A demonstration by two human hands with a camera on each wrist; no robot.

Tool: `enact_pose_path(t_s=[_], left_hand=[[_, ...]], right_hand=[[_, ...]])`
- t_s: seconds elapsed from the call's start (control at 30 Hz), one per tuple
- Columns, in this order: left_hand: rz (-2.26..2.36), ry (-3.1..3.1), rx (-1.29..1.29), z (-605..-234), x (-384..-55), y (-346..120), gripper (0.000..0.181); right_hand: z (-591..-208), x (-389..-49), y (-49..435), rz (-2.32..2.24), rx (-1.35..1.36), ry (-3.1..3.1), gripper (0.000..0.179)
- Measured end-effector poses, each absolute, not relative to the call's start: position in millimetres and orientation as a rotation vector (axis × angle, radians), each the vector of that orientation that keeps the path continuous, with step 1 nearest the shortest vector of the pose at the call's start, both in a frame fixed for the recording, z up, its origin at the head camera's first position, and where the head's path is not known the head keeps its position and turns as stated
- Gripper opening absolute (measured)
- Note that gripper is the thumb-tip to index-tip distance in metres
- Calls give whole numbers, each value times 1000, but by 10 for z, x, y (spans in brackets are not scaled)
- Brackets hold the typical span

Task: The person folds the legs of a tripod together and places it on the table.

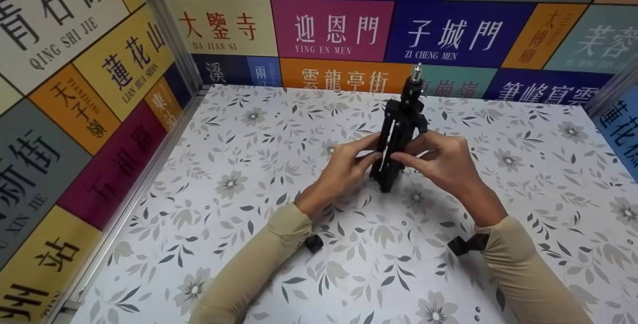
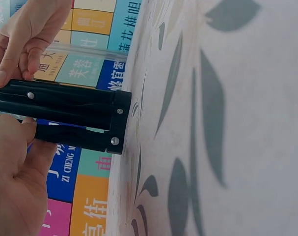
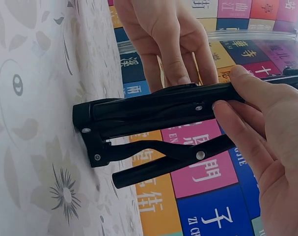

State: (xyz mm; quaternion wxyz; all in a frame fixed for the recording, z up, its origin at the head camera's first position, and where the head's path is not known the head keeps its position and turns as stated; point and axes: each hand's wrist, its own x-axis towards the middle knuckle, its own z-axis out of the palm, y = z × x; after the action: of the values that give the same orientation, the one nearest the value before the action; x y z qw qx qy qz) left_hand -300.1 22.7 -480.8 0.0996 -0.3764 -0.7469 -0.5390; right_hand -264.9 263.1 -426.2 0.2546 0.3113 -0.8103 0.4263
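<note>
A black folding tripod stand [image 1: 397,137] with a silver stud [image 1: 417,71] on top stands nearly upright on the table, leaning slightly. From one side my left hand [image 1: 344,167] grips its legs between thumb and fingers. On the other side my right hand [image 1: 446,159] pinches a leg. In the right wrist view, one leg [image 3: 153,169] angles a little away from the others, its free end off the tabletop. A hinged bottom bracket [image 2: 120,123] meets the table in the left wrist view. Fingers hide parts of the legs in each view.
The table [image 1: 239,224] wears a white cover with grey flowers and leaves. Panels with coloured place-name signs [image 1: 331,30] rise behind it and at both sides. Small black mounts [image 1: 467,244] are strapped under both wrists.
</note>
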Motion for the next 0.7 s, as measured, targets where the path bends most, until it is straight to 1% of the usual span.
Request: enact_pose_path(t_s=[0.27, 0.43, 0.53, 0.63, 0.7], left_hand=[[-1520, -2248, -1080, -4804, -2997, 241, 51], [-1644, -2233, -1069, -4788, -2999, 252, 51], [-1743, -2181, -1042, -4779, -3011, 244, 53], [-1772, -2104, -994, -4770, -3025, 228, 49], [-1762, -2048, -962, -4761, -3028, 222, 39]], right_hand=[[-4282, -2643, 2604, 1201, 868, -2186, 25], [-4227, -2661, 2691, 1245, 894, -2143, 28], [-4199, -2685, 2788, 1275, 859, -2113, 28], [-4220, -2720, 2885, 1321, 782, -2103, 19], [-4252, -2753, 2928, 1337, 720, -2113, 11]])
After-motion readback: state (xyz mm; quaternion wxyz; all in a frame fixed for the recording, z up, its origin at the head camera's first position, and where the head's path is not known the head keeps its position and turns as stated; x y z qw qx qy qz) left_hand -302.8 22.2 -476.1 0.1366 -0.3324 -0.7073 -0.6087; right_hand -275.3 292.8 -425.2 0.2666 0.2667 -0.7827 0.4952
